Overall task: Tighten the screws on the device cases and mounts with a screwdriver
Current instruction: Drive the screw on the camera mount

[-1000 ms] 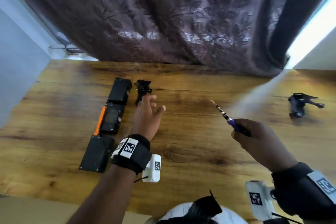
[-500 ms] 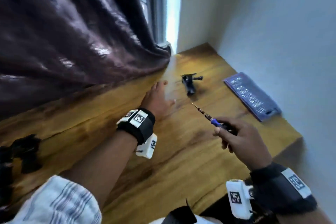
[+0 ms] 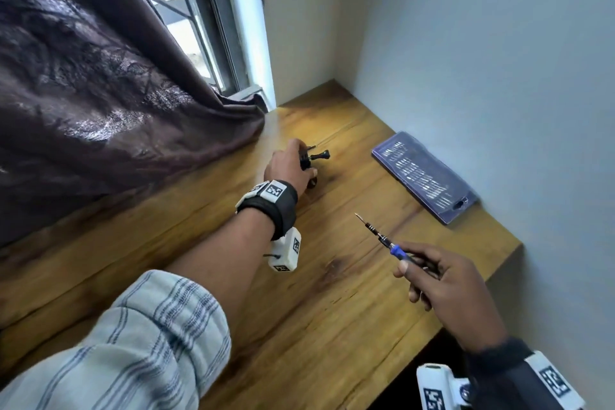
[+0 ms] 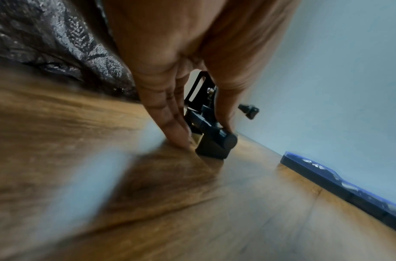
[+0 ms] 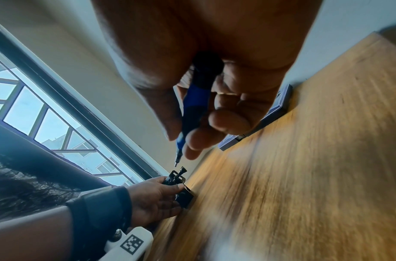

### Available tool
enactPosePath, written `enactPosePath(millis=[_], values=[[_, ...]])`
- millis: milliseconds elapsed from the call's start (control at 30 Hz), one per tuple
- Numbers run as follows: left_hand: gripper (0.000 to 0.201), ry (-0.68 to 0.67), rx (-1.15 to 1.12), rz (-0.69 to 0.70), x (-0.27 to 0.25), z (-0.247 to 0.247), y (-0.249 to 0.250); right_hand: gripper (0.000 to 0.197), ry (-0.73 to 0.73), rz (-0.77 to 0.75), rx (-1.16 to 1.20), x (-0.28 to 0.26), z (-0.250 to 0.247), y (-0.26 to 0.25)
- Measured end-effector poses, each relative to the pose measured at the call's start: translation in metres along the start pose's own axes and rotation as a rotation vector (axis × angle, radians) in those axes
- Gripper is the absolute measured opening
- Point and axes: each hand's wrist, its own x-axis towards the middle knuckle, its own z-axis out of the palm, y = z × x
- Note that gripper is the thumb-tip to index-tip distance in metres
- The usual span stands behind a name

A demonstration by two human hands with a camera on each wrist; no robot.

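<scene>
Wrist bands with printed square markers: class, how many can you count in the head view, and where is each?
2. One wrist band wraps the left hand's wrist near the table's middle; the other wrist band is on the right hand's wrist at the bottom right corner. None seems hidden.

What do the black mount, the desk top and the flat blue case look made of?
Black camera mount: matte plastic, probably, with a metal screw. Brown desk top: wood or wood-look laminate, visible grain, slight sheen. Flat blue bit case: translucent glossy plastic, bits showing through.
</scene>
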Motion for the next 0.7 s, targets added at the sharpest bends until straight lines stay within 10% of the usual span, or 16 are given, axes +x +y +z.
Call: enactPosePath(millis=[300, 700], values=[[0.038, -0.009, -0.629, -0.127, -0.032, -0.013, -0.030, 0.026, -0.029, -0.054, 0.025, 0.002, 0.003, -0.008], [0.041, 0.196, -1.176, -0.034, -0.238, -0.128, -0.114, 0.031, -0.373, -0.507, -0.055, -0.046, 0.072, -0.113]])
